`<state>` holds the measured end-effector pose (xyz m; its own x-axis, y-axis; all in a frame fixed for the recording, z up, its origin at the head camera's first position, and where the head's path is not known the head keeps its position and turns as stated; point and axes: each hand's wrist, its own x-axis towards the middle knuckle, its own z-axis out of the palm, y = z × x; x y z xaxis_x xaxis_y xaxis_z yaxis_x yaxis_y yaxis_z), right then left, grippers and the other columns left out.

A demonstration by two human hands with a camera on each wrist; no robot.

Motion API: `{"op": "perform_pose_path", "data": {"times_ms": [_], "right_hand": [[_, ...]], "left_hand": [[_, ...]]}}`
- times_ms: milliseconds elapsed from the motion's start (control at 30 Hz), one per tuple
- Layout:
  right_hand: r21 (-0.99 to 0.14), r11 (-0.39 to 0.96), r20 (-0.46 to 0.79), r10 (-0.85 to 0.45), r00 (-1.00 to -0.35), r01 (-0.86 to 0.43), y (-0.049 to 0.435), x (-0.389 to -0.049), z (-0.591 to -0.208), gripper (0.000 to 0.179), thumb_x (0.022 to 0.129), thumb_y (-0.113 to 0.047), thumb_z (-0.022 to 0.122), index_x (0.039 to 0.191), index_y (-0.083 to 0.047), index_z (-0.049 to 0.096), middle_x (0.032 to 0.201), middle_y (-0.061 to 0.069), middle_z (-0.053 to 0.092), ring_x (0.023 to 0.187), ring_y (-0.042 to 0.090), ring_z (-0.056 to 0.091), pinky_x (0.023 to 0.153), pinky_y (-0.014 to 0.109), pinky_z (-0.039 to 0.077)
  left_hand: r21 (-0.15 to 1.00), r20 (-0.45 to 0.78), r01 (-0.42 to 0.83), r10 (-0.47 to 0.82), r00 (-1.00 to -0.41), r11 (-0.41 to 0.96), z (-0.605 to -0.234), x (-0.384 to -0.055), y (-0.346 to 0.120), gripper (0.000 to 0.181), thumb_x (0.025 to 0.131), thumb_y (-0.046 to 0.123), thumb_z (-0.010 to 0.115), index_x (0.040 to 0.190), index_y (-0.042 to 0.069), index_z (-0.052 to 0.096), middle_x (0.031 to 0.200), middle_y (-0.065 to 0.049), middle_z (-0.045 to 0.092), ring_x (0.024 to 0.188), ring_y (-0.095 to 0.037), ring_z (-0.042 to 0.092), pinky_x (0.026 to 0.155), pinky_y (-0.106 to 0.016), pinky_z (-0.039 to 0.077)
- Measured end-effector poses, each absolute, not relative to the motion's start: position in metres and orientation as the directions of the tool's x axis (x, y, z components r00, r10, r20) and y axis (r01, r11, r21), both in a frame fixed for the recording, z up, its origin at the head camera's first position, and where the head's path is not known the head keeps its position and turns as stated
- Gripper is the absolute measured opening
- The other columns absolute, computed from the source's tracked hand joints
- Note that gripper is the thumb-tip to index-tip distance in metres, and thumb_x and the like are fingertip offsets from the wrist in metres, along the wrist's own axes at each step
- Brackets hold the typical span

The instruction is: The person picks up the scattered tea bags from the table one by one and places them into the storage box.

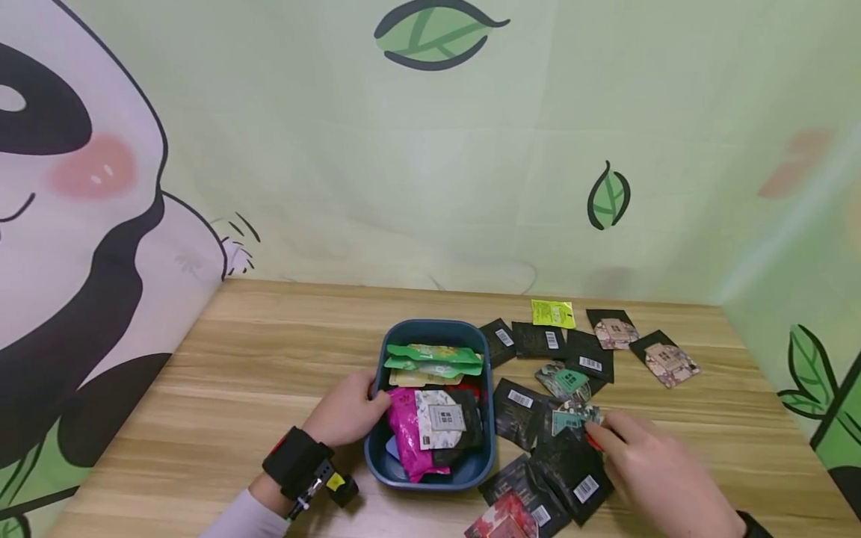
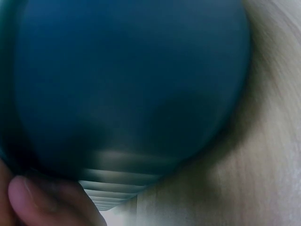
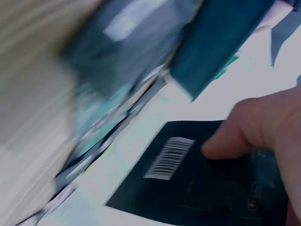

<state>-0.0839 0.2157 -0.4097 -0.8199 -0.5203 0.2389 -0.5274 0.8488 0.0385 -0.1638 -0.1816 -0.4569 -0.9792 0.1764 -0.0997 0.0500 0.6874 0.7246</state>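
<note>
A dark blue plastic bin stands on the table. My left hand grips its left rim, thumb on top; the left wrist view shows the bin's outer wall close up and some fingers. Inside lie green packets, a pink packet and a black-and-white sachet. Right of the bin, my right hand pinches a black sachet with a barcode, the thumb lying on its face. A bit of red shows at those fingertips.
More black sachets lie spread and overlapping to the bin's right, some with floral fronts. A yellow-green packet lies at the back, and a red floral sachet at the front edge. A printed cloth backdrop rises behind the table.
</note>
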Motion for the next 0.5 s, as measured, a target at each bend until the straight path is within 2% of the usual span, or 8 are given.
{"op": "perform_pose_path", "data": {"times_ms": [167,300,500], "right_hand": [[0.012,0.744,0.374,-0.623,-0.687,-0.668,0.183,-0.097,-0.408,0.040,0.071,-0.015,0.081,0.110,-0.010,0.074,0.102,0.000,0.062,0.087,0.011,0.059,0.075,0.030,0.055],[-0.005,0.664,0.461,-0.662,-0.591,-0.748,0.153,-0.104,-0.411,0.037,0.075,-0.016,0.079,0.112,-0.011,0.074,0.103,0.000,0.062,0.088,0.011,0.058,0.076,0.029,0.055],[-0.029,0.562,0.494,-0.711,-0.500,-0.827,0.114,-0.110,-0.416,0.036,0.081,-0.014,0.073,0.116,-0.012,0.073,0.105,0.000,0.061,0.090,0.011,0.055,0.077,0.025,0.053]], "left_hand": [[0.728,-0.106,0.042,0.173,-0.979,0.684,-0.457,-0.163,-0.182,0.020,0.093,0.024,0.055,0.103,0.013,0.067,0.072,-0.003,0.054,0.063,-0.015,0.054,0.057,-0.032,0.045],[0.730,-0.103,0.047,0.177,-0.979,0.682,-0.457,-0.163,-0.182,0.018,0.092,0.024,0.055,0.101,0.013,0.067,0.071,-0.002,0.054,0.062,-0.015,0.054,0.057,-0.032,0.044],[0.725,-0.104,0.052,0.184,-0.977,0.686,-0.457,-0.163,-0.182,0.016,0.092,0.024,0.055,0.098,0.013,0.065,0.069,-0.001,0.052,0.059,-0.015,0.052,0.054,-0.031,0.042]]}}
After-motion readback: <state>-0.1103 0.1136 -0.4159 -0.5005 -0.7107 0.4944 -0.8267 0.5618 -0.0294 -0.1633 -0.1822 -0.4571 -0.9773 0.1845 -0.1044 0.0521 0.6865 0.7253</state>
